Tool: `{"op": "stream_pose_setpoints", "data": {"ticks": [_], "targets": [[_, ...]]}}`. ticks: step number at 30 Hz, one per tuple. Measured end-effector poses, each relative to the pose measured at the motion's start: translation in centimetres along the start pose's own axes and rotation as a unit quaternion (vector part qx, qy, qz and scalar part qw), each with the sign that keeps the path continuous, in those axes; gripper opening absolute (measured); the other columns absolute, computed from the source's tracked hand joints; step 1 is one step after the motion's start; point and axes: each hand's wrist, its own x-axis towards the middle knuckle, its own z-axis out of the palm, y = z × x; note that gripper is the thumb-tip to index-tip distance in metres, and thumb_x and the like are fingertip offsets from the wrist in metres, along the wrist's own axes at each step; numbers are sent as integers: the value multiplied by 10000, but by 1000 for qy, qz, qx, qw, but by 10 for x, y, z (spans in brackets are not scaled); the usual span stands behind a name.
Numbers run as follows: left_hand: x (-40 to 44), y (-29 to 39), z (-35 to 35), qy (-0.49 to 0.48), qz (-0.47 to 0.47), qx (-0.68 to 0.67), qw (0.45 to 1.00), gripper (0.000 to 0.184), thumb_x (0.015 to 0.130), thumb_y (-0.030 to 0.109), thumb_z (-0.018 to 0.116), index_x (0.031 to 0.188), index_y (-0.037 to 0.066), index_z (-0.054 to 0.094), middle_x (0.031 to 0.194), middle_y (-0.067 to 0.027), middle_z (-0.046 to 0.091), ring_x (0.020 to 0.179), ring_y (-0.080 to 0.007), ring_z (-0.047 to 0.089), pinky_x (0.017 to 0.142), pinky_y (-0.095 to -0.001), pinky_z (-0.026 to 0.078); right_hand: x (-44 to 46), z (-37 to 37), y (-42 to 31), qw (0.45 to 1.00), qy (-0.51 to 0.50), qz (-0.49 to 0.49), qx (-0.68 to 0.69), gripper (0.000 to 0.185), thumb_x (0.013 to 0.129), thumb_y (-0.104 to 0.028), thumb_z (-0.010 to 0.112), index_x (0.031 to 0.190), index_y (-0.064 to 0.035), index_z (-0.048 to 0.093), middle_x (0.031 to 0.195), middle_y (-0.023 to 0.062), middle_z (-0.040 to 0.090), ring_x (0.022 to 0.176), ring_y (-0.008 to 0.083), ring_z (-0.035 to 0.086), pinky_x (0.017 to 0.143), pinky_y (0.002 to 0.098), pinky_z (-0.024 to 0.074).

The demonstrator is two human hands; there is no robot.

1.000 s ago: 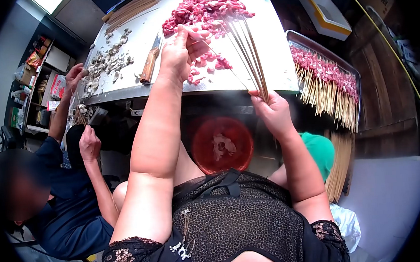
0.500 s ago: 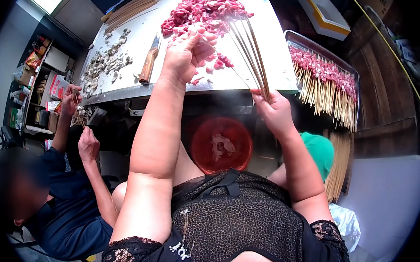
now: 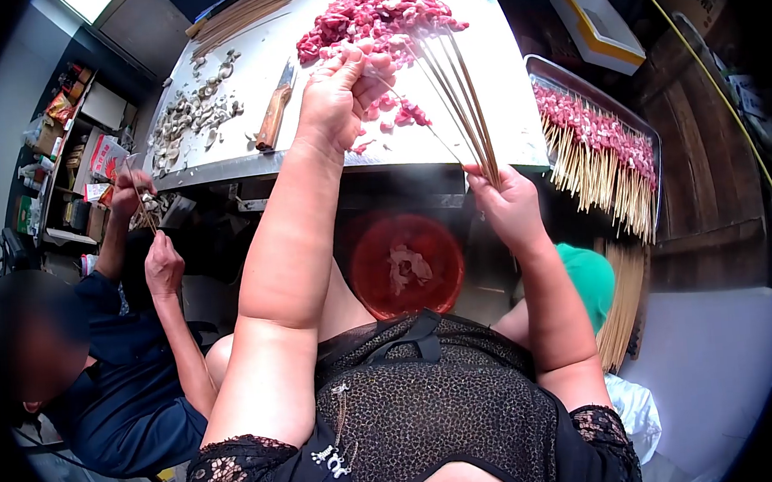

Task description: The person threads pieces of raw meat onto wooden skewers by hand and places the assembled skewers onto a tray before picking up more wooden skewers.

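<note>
At the far left, a co-worker in dark blue clothing (image 3: 136, 375) is seen beside a shelf crowded with packets and boxes (image 3: 68, 178). Thin sticks are held between the co-worker's hands (image 3: 165, 264). On the white-topped table (image 3: 253, 67), small grey-and-white pieces (image 3: 194, 116) are scattered near the left edge, and long brown sticks (image 3: 241, 20) are laid at the far left corner. To the right of the pieces, a knife with a wooden handle (image 3: 275, 114) is laid near the front edge.

The left hand (image 3: 363, 71) is raised over the table, its fingers curled at the upper end of a thin pale skewer (image 3: 439, 137); whether a piece is pinched there cannot be told. Just beyond it, a large heap of pink-and-red meat pieces (image 3: 377, 10) is piled, with smaller pieces strewn nearer. Below the table edge, a round red basin (image 3: 366, 274) is seen with pale matter inside.

A fanned bundle of brown skewers (image 3: 466, 101) is gripped in the closed right hand (image 3: 487, 178), where the lower end of the thin skewer is also held. Farther right, a metal tray (image 3: 530, 67) is filled with meat-tipped skewers (image 3: 598, 141), and behind it a white box with a yellow band (image 3: 601, 20) is placed.
</note>
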Motion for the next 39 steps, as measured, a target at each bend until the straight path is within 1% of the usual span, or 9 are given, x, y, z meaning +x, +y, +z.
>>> {"op": "stream_pose_setpoints", "data": {"ticks": [6,9,15,19,21,24,27,35,39], "targets": [[-6,-2,6,8,-41,-63,997,222,950,154,434,1082,-17,484,983,-185,627,914,-303,631,842,-399,532,0,1,4,1000,11,-24,-3,161,861,-78,593,999,-11,642,648,-18,544,567,39,481,522,196,421],[-7,-1,5,-3,-56,-59,997,220,955,162,423,1064,-17,491,1001,-191,625,923,-303,630,832,-390,533,1,1,5,1000,14,-25,3,161,861,-77,593,999,-8,642,649,-21,542,568,38,480,524,195,425],[-9,-6,10,-13,-29,-3,999,222,956,172,423,1059,-9,498,999,-183,631,928,-270,634,811,-370,535,0,-1,-3,1000,15,-13,4,159,861,-67,590,997,-5,640,648,-27,534,572,34,476,521,192,418],[-13,-11,15,-24,-30,-18,999,219,953,172,432,1067,-3,498,994,-176,634,925,-251,636,818,-362,530,2,-2,0,1000,12,-20,12,163,858,-63,591,1002,-4,639,644,-31,528,567,31,468,517,189,409],[-15,-8,16,-49,-39,19,998,226,952,168,436,1089,-3,492,999,-174,632,946,-248,629,820,-345,525,2,-2,2,1000,13,-14,26,163,858,-63,591,1003,-7,640,643,-32,525,566,29,464,518,186,406],[-11,-9,14,-72,-2,13,997,245,956,183,427,1105,0,494,1010,-169,630,971,-245,621,811,-328,519,2,-2,0,999,12,-7,42,162,860,-63,591,1004,-13,642,644,-36,521,566,26,458,519,180,400],[-11,-8,13,-57,4,-25,998,257,963,190,407,1112,3,500,1019,-162,628,982,-240,616,803,-321,517,2,-1,1,999,11,-9,48,160,863,-67,589,1004,-17,644,650,-40,522,569,25,457,519,176,396],[-13,-10,16,-67,-31,9,997,216,948,139,411,1069,-9,509,1007,-182,626,975,-255,617,816,-360,521,3,0,2,999,2,-5,50,165,867,-77,588,1007,-9,639,663,-43,527,571,25,461,522,176,400],[-18,-21,27,-87,-47,-6,995,204,933,123,434,1059,-20,507,1002,-199,625,971,-274,616,814,-369,524,7,2,1,994,-7,36,106,168,867,-83,588,1008,-4,634,660,-41,529,563,28,468,517,177,399]]}}
